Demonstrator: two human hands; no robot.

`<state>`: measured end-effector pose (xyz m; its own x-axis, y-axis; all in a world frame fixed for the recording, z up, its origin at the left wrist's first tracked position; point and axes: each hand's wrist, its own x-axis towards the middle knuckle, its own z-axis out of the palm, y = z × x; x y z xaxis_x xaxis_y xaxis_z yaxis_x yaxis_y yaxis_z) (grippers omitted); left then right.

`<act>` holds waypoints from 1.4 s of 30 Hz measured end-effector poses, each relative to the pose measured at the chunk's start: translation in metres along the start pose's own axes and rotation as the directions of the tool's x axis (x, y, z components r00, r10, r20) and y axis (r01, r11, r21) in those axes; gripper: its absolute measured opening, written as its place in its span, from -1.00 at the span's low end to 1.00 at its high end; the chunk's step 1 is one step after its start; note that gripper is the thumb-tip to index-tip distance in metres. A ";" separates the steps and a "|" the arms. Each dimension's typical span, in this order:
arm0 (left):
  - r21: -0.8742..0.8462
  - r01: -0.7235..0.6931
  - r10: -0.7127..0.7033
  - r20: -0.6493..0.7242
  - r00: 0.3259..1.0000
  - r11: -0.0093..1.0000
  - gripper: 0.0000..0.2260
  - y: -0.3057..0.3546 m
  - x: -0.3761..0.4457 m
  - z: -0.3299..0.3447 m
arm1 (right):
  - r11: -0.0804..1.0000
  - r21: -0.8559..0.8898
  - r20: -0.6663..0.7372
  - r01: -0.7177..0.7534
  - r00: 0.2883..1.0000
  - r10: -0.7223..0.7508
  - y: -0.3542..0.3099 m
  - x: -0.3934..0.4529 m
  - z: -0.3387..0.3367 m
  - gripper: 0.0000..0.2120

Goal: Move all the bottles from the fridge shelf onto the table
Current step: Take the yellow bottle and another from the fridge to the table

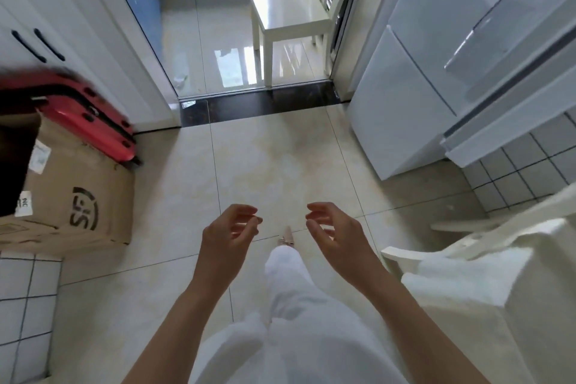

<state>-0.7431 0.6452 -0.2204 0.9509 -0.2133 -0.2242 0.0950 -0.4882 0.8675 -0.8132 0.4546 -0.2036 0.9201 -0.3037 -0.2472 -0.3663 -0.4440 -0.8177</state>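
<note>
My left hand [229,231] and my right hand [332,227] hang in front of me over the tiled floor, palms turned toward each other, fingers loosely curled, both holding nothing. The white fridge [414,78] stands at the right with its doors closed. No bottle shows anywhere in this view, and no table top is visible. My white trousers and one shoe are below the hands.
A cardboard box [81,196] and a red suitcase [90,115] stand on the left by a white cabinet. A white chair [286,9] sits beyond the doorway ahead. Another white chair [486,265] is close on my right.
</note>
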 end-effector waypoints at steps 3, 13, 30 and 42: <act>-0.003 -0.014 0.014 0.013 1.000 1.000 -0.90 0.018 0.057 0.002 | 0.999 -0.032 0.037 0.013 0.999 -0.012 -0.010 0.056 -0.011 -0.73; 0.034 -0.078 0.074 0.090 0.993 0.996 -0.91 0.093 0.238 0.020 | 0.997 -0.059 -0.019 0.055 0.998 -0.056 -0.063 0.232 -0.070 -0.72; 0.140 -0.389 0.241 0.585 0.774 0.911 -0.89 0.211 0.553 0.072 | 0.944 0.154 -0.333 -0.292 0.884 0.327 -0.073 0.451 -0.132 -0.72; 0.001 -0.519 0.293 0.824 0.485 0.855 -0.80 0.300 0.657 0.183 | 0.864 0.398 -0.632 -0.307 0.591 0.501 -0.072 0.508 -0.211 -0.78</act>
<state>-0.1434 0.2042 -0.1890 0.2465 -0.9439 -0.2199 -0.4125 -0.3076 0.8575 -0.3481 0.1542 -0.1602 0.2730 -0.9346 -0.2278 -0.5443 0.0452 -0.8377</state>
